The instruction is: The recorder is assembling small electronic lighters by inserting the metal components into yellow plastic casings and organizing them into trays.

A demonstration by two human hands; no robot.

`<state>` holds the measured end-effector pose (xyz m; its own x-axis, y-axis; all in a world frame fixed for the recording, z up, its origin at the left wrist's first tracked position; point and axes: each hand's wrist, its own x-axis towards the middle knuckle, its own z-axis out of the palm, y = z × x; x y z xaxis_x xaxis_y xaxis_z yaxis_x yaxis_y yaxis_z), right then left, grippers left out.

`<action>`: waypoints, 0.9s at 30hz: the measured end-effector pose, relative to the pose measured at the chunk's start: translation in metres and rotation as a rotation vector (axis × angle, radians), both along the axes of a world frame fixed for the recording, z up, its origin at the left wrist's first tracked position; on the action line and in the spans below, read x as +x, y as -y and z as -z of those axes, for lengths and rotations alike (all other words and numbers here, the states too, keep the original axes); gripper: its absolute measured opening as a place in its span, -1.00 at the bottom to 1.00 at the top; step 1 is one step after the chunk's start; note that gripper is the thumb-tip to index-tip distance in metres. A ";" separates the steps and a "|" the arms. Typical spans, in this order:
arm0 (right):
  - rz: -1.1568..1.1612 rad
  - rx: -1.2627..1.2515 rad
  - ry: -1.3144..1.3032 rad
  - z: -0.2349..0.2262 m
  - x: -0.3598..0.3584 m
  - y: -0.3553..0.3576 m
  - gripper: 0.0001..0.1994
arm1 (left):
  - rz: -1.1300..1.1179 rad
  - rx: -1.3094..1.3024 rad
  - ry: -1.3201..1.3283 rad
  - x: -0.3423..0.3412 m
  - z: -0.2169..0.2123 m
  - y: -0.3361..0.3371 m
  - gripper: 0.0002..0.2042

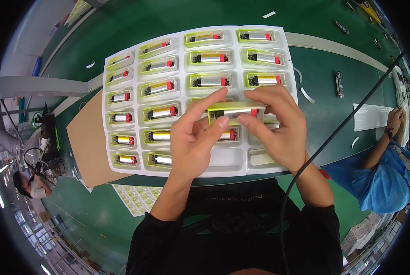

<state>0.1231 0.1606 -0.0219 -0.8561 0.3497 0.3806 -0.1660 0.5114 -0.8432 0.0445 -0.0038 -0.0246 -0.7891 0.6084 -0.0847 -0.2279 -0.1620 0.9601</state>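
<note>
Between my two hands I hold a yellow-green open case (236,106) with a silver cylindrical battery assembly inside, black at one end and red at the other. The thumb of my left hand (194,133) presses on its left part, fingers behind. My right hand (278,123) grips the right end with thumb and fingers. Both are above a white moulded tray (182,73), whose pockets carry several similar cases with silver or gold battery assemblies. Behind the hands some pockets are partly hidden. In the near row, one pocket (224,158) contains no case.
Brown cardboard (88,137) lies under the tray's left side. A black cable (333,137) crosses at the right. Loose assemblies (339,84) and white strips (307,95) lie on the green table. At right sits a person in blue (384,178); another person (35,185) is far left.
</note>
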 end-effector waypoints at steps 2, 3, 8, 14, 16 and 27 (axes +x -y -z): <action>-0.013 -0.396 0.182 0.003 0.001 0.003 -0.66 | -0.033 0.059 0.031 0.004 -0.002 -0.004 -0.62; -0.019 -0.595 0.272 0.005 0.001 0.005 -0.66 | -0.039 0.019 0.006 0.004 -0.001 -0.004 -0.63; -0.087 -0.607 0.294 0.007 0.000 0.005 -0.70 | -0.101 -0.155 -0.172 0.010 0.005 0.000 -0.71; -0.173 -0.442 0.438 0.008 -0.005 -0.001 -0.76 | -0.123 -0.155 -0.227 0.012 0.006 -0.002 -0.68; -0.146 -0.499 0.488 0.004 -0.001 0.000 -0.75 | -0.092 -0.170 -0.135 0.010 -0.002 -0.004 -0.64; -0.125 0.097 0.176 -0.011 0.008 -0.002 -0.79 | -0.001 -0.495 -0.718 0.005 -0.013 0.000 -0.75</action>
<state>0.1309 0.1625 -0.0110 -0.9466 0.2064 0.2478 -0.0872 0.5759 -0.8128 0.0490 -0.0043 -0.0115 -0.7537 0.6324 0.1787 0.4593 0.3124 0.8315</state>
